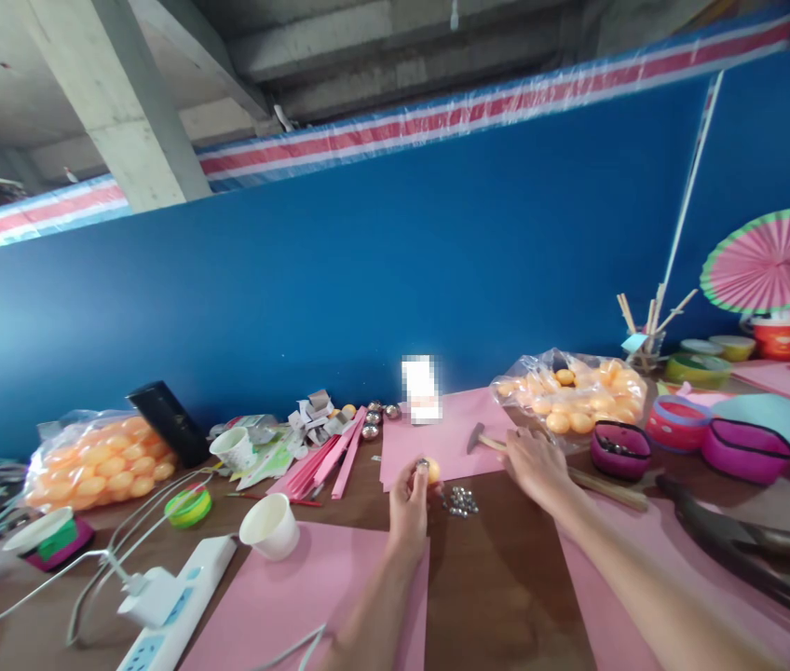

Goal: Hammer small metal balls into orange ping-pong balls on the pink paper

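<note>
My left hand (409, 508) pinches an orange ball (433, 471) that looks like a ping-pong ball. A small shiny metal piece shows at its fingertips, too small to name. Just to the right of that hand lies a little heap of shiny metal pieces (461, 501) on the brown table (507, 587). My right hand (538, 466) is closed over the wooden handle of a hammer (489, 442). The hammer's head points left, over a pink sheet (451, 433), and its handle runs out to the right under the hand. The palm side of the right hand is hidden.
Bags of orange balls stand at left (98, 466) and right (577, 391). A white paper cup (269, 527) and a power strip (185, 606) with cables are front left. Purple containers (744, 449) and a dark curved tool (737, 536) lie right. A blue partition (395, 270) stands behind.
</note>
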The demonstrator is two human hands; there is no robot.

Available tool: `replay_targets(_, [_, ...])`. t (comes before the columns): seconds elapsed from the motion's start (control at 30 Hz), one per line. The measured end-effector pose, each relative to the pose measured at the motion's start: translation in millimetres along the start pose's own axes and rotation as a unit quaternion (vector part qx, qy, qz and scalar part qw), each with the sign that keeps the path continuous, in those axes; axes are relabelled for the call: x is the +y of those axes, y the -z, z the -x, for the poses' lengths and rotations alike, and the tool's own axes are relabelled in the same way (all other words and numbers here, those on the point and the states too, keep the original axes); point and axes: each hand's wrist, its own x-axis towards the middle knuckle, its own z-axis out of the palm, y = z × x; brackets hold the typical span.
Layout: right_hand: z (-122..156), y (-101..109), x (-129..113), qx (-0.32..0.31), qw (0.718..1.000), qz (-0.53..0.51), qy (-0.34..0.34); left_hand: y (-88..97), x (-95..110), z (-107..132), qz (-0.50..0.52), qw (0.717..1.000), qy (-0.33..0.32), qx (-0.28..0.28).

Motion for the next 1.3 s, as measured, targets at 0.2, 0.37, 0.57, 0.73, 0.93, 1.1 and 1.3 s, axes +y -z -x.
replay_targets(0.2, [1, -5, -7, -0.001, 1.000, 0.030, 0.003, 1.2, 1, 1, 0.088, 0.996, 0.018, -0.017])
replay_targets(0.37, [2, 2, -15, 0.080, 0.996, 0.044, 0.017, 3.4, -1, -2, 0.032, 0.999, 0.000, -0.016])
replay_targets(0.57, [12, 21, -35, 0.152, 0.981, -0.033, 0.115, 1.2, -3, -3, 0.111, 0.993, 0.028, 0.003])
replay_targets(0.73, [19, 23, -43, 0.172, 0.969, -0.076, 0.158, 0.6, -5, -4, 0.133, 0.990, 0.024, 0.029])
replay_targets(0.93, [22, 20, -48, 0.146, 0.962, -0.089, 0.211, 1.8, -5, -4, 0.103, 0.994, 0.001, -0.018])
replay_targets(1.1, [26, 23, -52, 0.157, 0.966, -0.112, 0.171, 2.6, -7, -5, 0.090, 0.996, -0.012, -0.013])
replay_targets(1.3, [27, 26, -54, 0.159, 0.965, -0.088, 0.191, 3.7, -6, -5, 0.083, 0.996, -0.023, 0.003])
